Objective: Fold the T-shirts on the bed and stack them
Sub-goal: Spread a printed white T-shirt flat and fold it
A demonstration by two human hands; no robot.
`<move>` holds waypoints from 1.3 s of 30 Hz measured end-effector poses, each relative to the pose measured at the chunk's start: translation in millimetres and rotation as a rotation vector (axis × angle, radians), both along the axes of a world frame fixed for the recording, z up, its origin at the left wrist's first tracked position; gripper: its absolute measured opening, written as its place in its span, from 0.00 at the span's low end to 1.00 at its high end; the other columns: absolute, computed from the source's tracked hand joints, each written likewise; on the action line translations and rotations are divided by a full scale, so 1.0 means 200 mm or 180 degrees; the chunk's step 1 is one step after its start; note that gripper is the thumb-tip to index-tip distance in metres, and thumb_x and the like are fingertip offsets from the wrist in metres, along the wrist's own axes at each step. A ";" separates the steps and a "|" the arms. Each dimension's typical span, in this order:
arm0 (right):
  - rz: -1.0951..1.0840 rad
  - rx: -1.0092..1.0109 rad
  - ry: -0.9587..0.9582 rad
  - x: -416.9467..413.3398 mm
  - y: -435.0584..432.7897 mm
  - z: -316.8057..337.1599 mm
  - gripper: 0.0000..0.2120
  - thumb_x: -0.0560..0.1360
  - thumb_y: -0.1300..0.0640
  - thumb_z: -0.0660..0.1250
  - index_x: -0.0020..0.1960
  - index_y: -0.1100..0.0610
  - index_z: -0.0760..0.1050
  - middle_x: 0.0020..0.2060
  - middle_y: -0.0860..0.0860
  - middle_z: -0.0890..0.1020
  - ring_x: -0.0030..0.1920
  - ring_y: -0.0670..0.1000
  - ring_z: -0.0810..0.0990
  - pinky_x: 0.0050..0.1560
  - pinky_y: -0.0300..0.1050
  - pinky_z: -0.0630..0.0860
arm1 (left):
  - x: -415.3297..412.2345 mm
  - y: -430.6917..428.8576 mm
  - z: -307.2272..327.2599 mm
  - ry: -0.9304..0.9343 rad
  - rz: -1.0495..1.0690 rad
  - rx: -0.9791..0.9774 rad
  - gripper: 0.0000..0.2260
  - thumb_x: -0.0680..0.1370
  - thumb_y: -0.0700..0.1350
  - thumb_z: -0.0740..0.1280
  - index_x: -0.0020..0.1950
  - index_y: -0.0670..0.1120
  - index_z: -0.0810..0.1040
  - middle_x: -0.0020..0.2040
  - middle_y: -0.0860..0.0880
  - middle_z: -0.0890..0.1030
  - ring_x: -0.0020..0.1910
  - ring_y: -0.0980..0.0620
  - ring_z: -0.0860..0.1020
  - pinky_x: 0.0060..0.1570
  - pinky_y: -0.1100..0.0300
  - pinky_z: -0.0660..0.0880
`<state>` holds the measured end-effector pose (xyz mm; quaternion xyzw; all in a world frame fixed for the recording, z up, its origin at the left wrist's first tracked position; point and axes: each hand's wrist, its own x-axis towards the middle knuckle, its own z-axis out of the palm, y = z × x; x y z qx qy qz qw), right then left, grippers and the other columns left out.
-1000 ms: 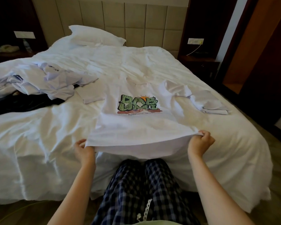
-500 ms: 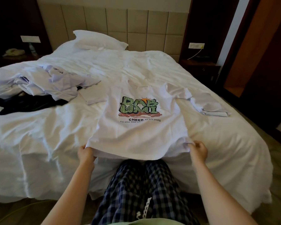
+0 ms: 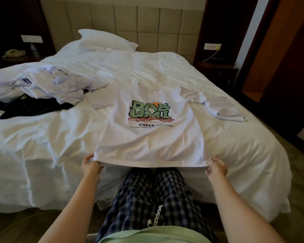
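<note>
White cotton T-shirt with green print (image 3: 147, 142) lies flat on white-sheeted bed (image 3: 60, 137), hem at 6 o'clock. Left hand (image 3: 90, 164) and right hand (image 3: 217, 168), well apart, each pinch a hem corner. Likely light, limp, crease-prone; corners give the best hold.

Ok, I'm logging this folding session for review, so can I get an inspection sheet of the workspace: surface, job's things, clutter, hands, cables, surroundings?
Surface: bed with rumpled white sheets; pillow at the headboard end.
Job's things: printed T-shirt spread print-up at the foot edge; folded white shirt to its right; unfolded white pile at left.
Clutter: black garment against the pile's near side.
Hands: left hand and right hand each pinch a hem corner of the printed T-shirt.
Cables: yellow cable hanging from the wall socket above the right nightstand.
Surroundings: padded headboard; telephone on the left nightstand.
</note>
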<state>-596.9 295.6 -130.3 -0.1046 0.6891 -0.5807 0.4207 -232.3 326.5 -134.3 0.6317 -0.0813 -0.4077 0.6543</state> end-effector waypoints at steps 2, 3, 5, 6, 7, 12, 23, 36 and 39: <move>0.0088 -0.0050 -0.0381 0.01 -0.01 -0.01 0.12 0.79 0.64 0.57 0.62 0.58 0.71 0.53 0.56 0.71 0.53 0.56 0.69 0.53 0.52 0.68 | 0.00 0.00 0.00 0.0284 0.0016 -0.0056 0.16 0.79 0.32 0.60 0.67 0.39 0.67 0.64 0.36 0.72 0.58 0.40 0.75 0.53 0.54 0.73; 0.0164 -0.0030 -0.0502 0.03 -0.01 0.00 0.12 0.78 0.63 0.59 0.61 0.59 0.70 0.54 0.56 0.70 0.54 0.57 0.70 0.53 0.53 0.68 | 0.00 0.00 0.00 0.0446 0.0002 -0.0043 0.18 0.79 0.31 0.59 0.69 0.39 0.66 0.66 0.37 0.71 0.62 0.39 0.74 0.55 0.54 0.73; 0.0381 -0.0027 -0.0687 0.06 -0.01 0.01 0.17 0.77 0.61 0.64 0.65 0.60 0.69 0.56 0.57 0.70 0.60 0.60 0.70 0.57 0.55 0.70 | 0.00 0.02 0.00 0.0759 -0.0049 0.0007 0.19 0.80 0.30 0.56 0.71 0.39 0.64 0.68 0.38 0.70 0.66 0.40 0.71 0.59 0.52 0.71; 0.0425 -0.0087 -0.0773 0.07 -0.01 0.01 0.20 0.76 0.61 0.65 0.67 0.61 0.68 0.58 0.57 0.72 0.63 0.60 0.70 0.57 0.55 0.70 | 0.00 0.02 0.00 0.0921 -0.0070 -0.0009 0.20 0.80 0.31 0.55 0.73 0.39 0.63 0.69 0.39 0.70 0.66 0.42 0.71 0.61 0.52 0.70; 0.0390 -0.0126 -0.0819 0.09 -0.01 0.02 0.20 0.76 0.62 0.65 0.67 0.61 0.68 0.61 0.58 0.73 0.64 0.60 0.71 0.57 0.53 0.70 | -0.01 0.04 0.00 0.1060 -0.0120 -0.0040 0.20 0.81 0.32 0.54 0.73 0.40 0.63 0.69 0.41 0.70 0.67 0.43 0.71 0.62 0.53 0.69; -0.0316 -0.0357 -0.1046 0.07 -0.01 0.00 0.06 0.74 0.67 0.67 0.44 0.58 0.72 0.51 0.56 0.76 0.48 0.53 0.77 0.51 0.45 0.73 | -0.05 0.08 -0.02 0.1601 -0.0153 -0.0470 0.17 0.83 0.46 0.49 0.68 0.43 0.68 0.45 0.46 0.74 0.41 0.48 0.73 0.49 0.56 0.71; -0.1231 -0.0884 -0.1952 0.06 0.07 0.09 0.13 0.78 0.56 0.64 0.61 0.59 0.74 0.56 0.57 0.77 0.54 0.56 0.74 0.49 0.40 0.67 | -0.08 0.05 0.00 0.1104 0.0180 -0.0783 0.06 0.79 0.36 0.61 0.56 0.41 0.71 0.47 0.47 0.75 0.54 0.46 0.74 0.57 0.55 0.72; -0.1441 -0.0187 -0.0711 0.14 0.12 0.22 0.18 0.77 0.52 0.63 0.63 0.62 0.74 0.60 0.57 0.79 0.59 0.56 0.77 0.56 0.45 0.73 | -0.11 -0.01 0.05 0.1115 0.0954 -0.0488 0.19 0.77 0.29 0.54 0.63 0.42 0.71 0.47 0.48 0.75 0.45 0.50 0.71 0.45 0.60 0.68; -0.1476 -0.0141 -0.0275 0.15 0.12 0.24 0.16 0.79 0.55 0.60 0.60 0.65 0.76 0.58 0.61 0.79 0.58 0.58 0.78 0.52 0.44 0.73 | -0.09 -0.03 0.08 0.1000 0.1319 -0.0476 0.11 0.76 0.32 0.53 0.42 0.45 0.70 0.24 0.52 0.73 0.29 0.55 0.66 0.33 0.62 0.66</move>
